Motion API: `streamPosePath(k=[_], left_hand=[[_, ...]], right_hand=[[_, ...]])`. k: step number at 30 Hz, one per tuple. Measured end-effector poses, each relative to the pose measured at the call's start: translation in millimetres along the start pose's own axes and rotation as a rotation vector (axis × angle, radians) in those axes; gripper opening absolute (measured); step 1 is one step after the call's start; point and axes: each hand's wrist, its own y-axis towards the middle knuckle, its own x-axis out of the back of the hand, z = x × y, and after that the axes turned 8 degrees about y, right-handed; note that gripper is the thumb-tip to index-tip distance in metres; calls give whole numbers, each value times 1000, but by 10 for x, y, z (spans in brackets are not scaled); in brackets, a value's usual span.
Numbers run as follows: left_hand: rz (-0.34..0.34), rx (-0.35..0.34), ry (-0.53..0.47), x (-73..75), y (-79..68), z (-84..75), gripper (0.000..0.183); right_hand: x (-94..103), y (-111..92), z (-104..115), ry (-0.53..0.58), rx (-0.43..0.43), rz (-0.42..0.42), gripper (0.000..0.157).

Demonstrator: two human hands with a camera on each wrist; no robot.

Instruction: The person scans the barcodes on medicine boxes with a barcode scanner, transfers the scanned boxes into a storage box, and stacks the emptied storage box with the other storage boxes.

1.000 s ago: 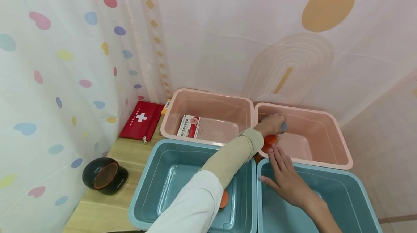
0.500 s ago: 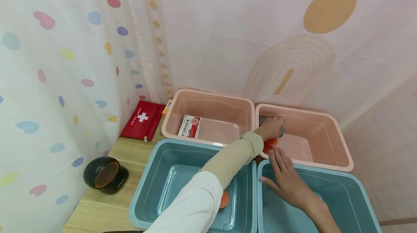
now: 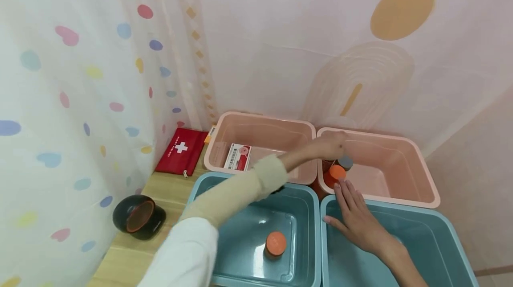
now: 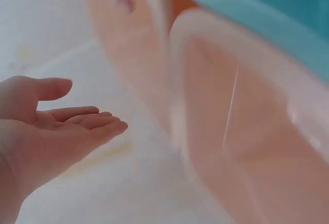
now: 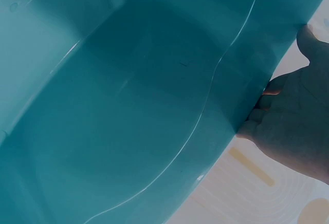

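My left hand (image 3: 329, 145) is above the left end of the right pink tub (image 3: 401, 144), holding nothing. In the left wrist view the left hand (image 4: 61, 131) has straight, relaxed fingers beside the pink wall. Under and beside it in that tub stand an orange-capped container (image 3: 337, 172) and a grey-lidded container (image 3: 345, 162); a dark reddish item is partly hidden. My right hand (image 3: 358, 220) rests with extended fingers at the rim of the right blue tub (image 3: 445, 220). The right wrist view shows the right hand (image 5: 293, 111) touching that rim.
An orange-capped jar (image 3: 276, 243) stands in the left blue tub (image 3: 200, 181). The left pink tub (image 3: 272, 122) contains a white and red medicine box (image 3: 238, 157). Left lie a red first aid pouch (image 3: 181, 151) and a black rounded object (image 3: 139, 216). Curtains hang behind.
My left hand has lifted off the grey-lidded container and moved up and left, its arm swinging left. The jar in the left blue tub is now fully uncovered. My right hand keeps its place.
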Motion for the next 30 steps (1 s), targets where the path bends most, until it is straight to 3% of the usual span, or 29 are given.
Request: streamPosePath(k=[3, 7, 10, 15, 20, 25, 30], left_hand=[[-28, 11, -210, 264, -550, 106, 56], [-27, 39, -473, 349, -1278, 293, 67], [-14, 44, -561, 223, -1763, 350, 74], [-14, 101, -580, -216, -2387, 293, 79], [10, 249, -640, -643, -2728, 131, 73], [-35, 367, -708, -1056, -2802, 31, 70], [-4, 433, -845, -1361, -2816, 54, 85]], right_hand=[[-13, 51, 11, -11, 25, -14, 100], [-33, 125, 34, -23, 29, -20, 100], [-55, 154, 45, -20, 17, -12, 100], [-100, 163, 65, -14, 12, 0, 101], [-97, 151, 72, -18, 5, 5, 101], [-78, 142, 67, -31, 19, -10, 100], [-84, 149, 87, -31, 27, 3, 101]])
